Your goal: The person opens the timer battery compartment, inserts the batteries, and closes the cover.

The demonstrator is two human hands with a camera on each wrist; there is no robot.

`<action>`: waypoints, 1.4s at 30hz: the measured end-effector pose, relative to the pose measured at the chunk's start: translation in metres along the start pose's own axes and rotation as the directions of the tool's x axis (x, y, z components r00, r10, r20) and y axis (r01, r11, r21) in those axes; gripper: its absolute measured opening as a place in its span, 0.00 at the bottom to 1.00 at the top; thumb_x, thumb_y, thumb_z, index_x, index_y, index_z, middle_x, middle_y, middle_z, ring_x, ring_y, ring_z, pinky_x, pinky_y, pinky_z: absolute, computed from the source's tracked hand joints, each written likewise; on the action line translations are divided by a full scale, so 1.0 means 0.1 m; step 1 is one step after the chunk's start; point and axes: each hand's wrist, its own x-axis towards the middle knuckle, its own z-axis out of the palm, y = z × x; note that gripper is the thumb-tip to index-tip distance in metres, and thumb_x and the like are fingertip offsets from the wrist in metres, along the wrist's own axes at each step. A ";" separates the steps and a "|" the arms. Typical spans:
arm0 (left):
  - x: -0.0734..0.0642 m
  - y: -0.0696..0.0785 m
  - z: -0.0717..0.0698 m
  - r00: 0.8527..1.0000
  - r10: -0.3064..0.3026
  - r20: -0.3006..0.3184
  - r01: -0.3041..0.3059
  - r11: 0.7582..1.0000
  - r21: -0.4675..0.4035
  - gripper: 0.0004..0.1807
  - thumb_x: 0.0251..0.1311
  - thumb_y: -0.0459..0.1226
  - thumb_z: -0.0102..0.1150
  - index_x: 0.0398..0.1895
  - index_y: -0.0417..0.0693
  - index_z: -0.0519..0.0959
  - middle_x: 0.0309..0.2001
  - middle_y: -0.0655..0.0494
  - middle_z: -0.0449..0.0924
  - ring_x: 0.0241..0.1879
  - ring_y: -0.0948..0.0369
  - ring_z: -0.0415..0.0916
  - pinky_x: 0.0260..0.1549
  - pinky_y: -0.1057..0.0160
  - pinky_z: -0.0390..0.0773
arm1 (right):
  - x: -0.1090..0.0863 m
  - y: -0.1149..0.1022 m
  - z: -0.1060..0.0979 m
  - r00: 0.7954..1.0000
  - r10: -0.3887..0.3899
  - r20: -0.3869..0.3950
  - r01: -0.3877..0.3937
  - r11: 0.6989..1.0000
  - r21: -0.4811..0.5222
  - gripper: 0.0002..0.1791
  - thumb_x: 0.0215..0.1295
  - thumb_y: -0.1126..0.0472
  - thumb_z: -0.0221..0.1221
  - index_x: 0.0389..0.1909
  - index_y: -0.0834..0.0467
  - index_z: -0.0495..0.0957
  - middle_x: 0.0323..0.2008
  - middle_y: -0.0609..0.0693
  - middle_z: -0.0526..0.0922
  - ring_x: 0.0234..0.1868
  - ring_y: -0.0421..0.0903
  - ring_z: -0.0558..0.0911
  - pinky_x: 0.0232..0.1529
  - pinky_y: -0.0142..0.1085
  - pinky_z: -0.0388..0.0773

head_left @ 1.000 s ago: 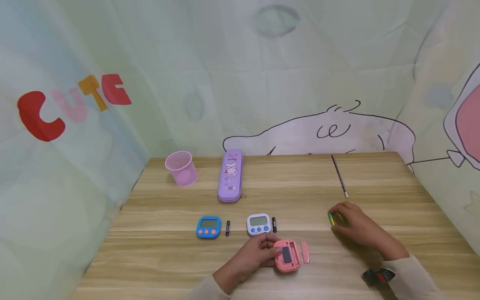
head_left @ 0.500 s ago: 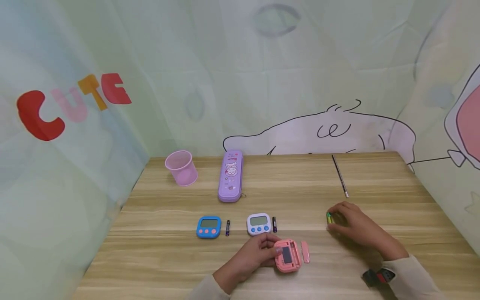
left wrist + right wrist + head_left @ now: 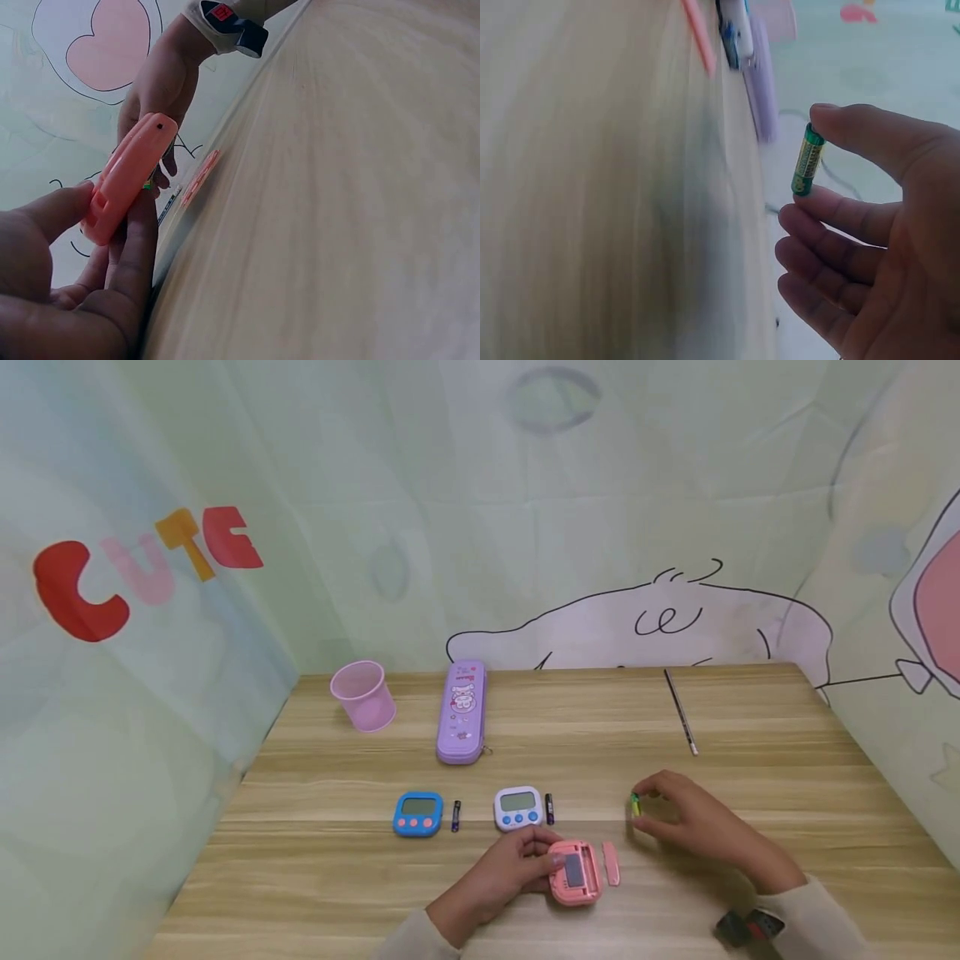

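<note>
Leftward slid the right hand (image 3: 692,820), pinching a green battery (image 3: 808,160); I saw room before the pink strip (image 3: 611,864), lower centre; the left hand (image 3: 504,872) gripped the pink device (image 3: 576,873).

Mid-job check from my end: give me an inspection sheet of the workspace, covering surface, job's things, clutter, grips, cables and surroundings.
Surface: wood-grain table, light brown.
Job's things: pink timer, back showing, battery slot uncovered; pink cover lying beside it; green battery, not in the slot.
Clutter: blue timer and white timer, screens up, a dark battery beside each; purple case, pink cup and pencil farther back.
Grips: left grip holds the pink timer; right grip pinches the green battery.
Cables: nothing seen.
Surroundings: cartoon-printed cloth behind and at both sides.
</note>
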 end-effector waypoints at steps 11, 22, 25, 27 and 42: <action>0.00 0.01 0.00 1.000 0.005 -0.008 -0.005 1.000 0.004 0.16 0.64 0.31 0.60 0.53 0.33 0.73 0.43 0.46 0.78 0.40 0.57 0.80 0.41 0.58 0.84 | -0.03 -0.38 0.16 0.978 -0.205 0.027 0.203 0.977 0.068 0.19 0.64 0.45 0.62 0.50 0.50 0.75 0.46 0.36 0.76 0.48 0.42 0.77 0.49 0.41 0.78; 0.00 0.03 -0.01 1.000 -0.014 -0.001 0.014 1.000 0.006 0.17 0.64 0.33 0.60 0.53 0.34 0.73 0.46 0.45 0.79 0.43 0.55 0.81 0.43 0.59 0.83 | -0.10 -0.67 0.25 0.970 -0.229 0.076 0.223 0.972 0.079 0.20 0.59 0.42 0.65 0.49 0.42 0.72 0.46 0.31 0.73 0.48 0.38 0.77 0.50 0.38 0.79; 0.00 0.03 -0.03 1.000 -0.024 -0.001 0.024 1.000 0.008 0.18 0.65 0.34 0.60 0.54 0.34 0.73 0.46 0.45 0.79 0.43 0.55 0.81 0.43 0.59 0.83 | -0.12 -0.70 0.25 0.972 -0.212 0.100 0.205 0.976 0.071 0.20 0.60 0.40 0.64 0.49 0.40 0.72 0.47 0.31 0.73 0.48 0.38 0.76 0.51 0.38 0.79; 0.01 0.03 -0.03 1.000 -0.026 0.001 0.026 1.000 0.006 0.18 0.65 0.34 0.60 0.54 0.35 0.73 0.46 0.45 0.79 0.43 0.54 0.81 0.43 0.59 0.83 | -0.12 -0.72 0.25 0.972 -0.207 0.112 0.200 0.977 0.066 0.20 0.60 0.40 0.64 0.49 0.41 0.72 0.47 0.31 0.72 0.48 0.38 0.75 0.52 0.37 0.78; 0.02 0.02 -0.03 0.999 -0.042 -0.008 0.042 0.999 -0.020 0.18 0.65 0.35 0.61 0.54 0.34 0.73 0.45 0.45 0.79 0.43 0.55 0.81 0.44 0.58 0.83 | -0.13 -0.73 0.28 0.954 -0.285 0.087 0.283 0.958 0.037 0.20 0.60 0.41 0.65 0.49 0.42 0.73 0.48 0.31 0.71 0.48 0.37 0.75 0.51 0.35 0.78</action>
